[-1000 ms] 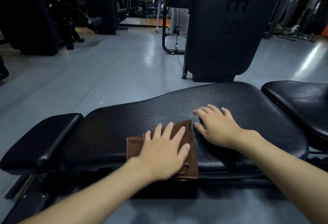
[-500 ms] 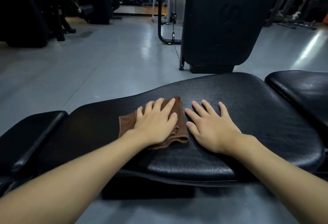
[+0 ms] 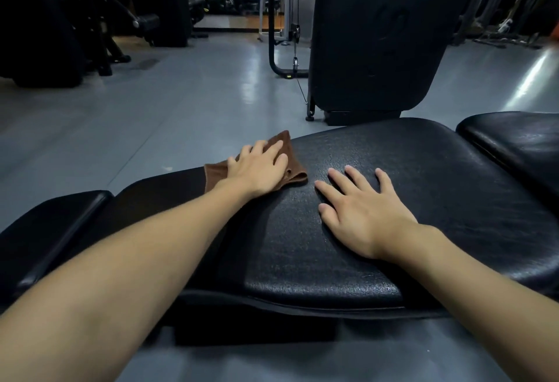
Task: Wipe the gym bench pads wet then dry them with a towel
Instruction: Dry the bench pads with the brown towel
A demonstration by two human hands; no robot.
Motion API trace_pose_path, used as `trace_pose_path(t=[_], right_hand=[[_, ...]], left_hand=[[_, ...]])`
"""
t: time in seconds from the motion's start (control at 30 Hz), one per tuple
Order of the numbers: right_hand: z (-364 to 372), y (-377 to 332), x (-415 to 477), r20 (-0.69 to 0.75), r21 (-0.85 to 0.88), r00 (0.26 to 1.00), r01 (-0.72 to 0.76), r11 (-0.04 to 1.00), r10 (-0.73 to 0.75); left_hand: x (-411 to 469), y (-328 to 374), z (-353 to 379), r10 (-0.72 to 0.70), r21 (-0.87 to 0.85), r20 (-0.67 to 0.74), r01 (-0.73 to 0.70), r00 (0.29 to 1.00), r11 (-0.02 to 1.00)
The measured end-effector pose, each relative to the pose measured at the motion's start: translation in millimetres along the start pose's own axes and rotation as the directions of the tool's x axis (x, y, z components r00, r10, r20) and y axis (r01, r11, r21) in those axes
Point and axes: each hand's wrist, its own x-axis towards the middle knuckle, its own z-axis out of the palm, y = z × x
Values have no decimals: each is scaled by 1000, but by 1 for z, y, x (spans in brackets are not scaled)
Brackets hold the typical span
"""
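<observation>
A long black gym bench pad (image 3: 423, 188) stretches across the view in front of me. A folded brown cloth (image 3: 295, 167) lies at its far edge, partly over the rim. My left hand (image 3: 260, 170) presses flat on the cloth with straight fingers. My right hand (image 3: 360, 212) rests flat on the bare pad to the right of the cloth, fingers spread, holding nothing. A smaller black pad (image 3: 51, 230) adjoins the bench on the left and another black pad (image 3: 520, 145) on the right.
A tall black machine housing (image 3: 378, 33) stands on the grey floor (image 3: 181, 103) just beyond the bench. Dark gym machines (image 3: 60, 18) line the far left, and more equipment (image 3: 514, 12) fills the far right.
My left hand has pushed the brown cloth away from me, from the pad's near edge to its far edge. My right hand has stayed flat on the pad.
</observation>
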Motion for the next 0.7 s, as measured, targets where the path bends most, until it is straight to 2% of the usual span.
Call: trace_pose_path(t=[0.3,0.4,0.5,0.53,0.6,0.7], right_hand=[[-3,-3,-2,16,-5,999,-36,999,36],[-8,-10,0,-61,-40,998,25,999,-27],[-12,-23,7,-67,273,997,42,961,-25],[-11,-26,9,-75,317,997,39,948,-16],[-8,-29,13,-93,326,996,34,945,-4],[-3,-28,14,-76,239,997,34,970,-16]], left_hand=[[-147,0,-8,142,113,-7,-141,990,984],[-172,-5,-16,174,127,55,-180,983,975],[-159,-8,-20,163,98,180,-182,970,978],[-150,-6,-21,147,86,225,-170,963,982],[-132,-3,-20,134,46,275,-153,952,987],[-119,-11,-27,110,-189,165,-78,980,979]])
